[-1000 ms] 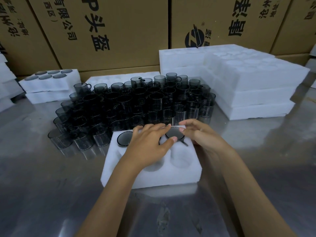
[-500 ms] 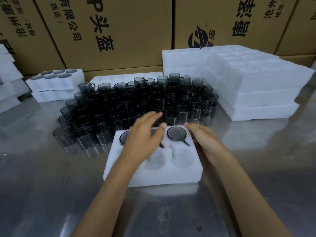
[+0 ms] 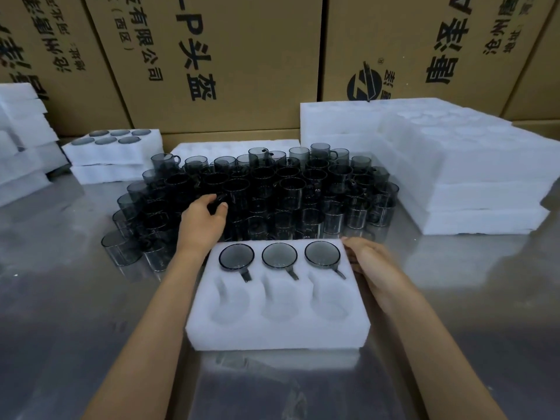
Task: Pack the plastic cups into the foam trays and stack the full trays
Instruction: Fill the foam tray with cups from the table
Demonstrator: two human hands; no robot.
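A white foam tray [image 3: 272, 331] with two rows of pockets lies on the steel table in front of me. Its back row holds three dark smoky plastic cups [image 3: 279, 255], handles pointing toward me; the three front pockets hold nothing. Behind it stands a dense cluster of several more cups [image 3: 288, 189]. My left hand [image 3: 206, 219] is at the near left of that cluster, with fingers and thumb curled around one cup. My right hand [image 3: 366, 262] rests with straight fingers against the tray's right edge.
A tall stack of foam trays [image 3: 454, 165] stands at the right. Two stacked trays [image 3: 112, 153], the top one full of cups, sit at the back left, with more foam [image 3: 21, 140] at the far left. Cardboard boxes [image 3: 227, 56] wall off the back.
My left hand has left the tray and reached forward into the cup cluster, curling onto a cup. My right hand has slid to the tray's right edge. All three back-row cups now show.
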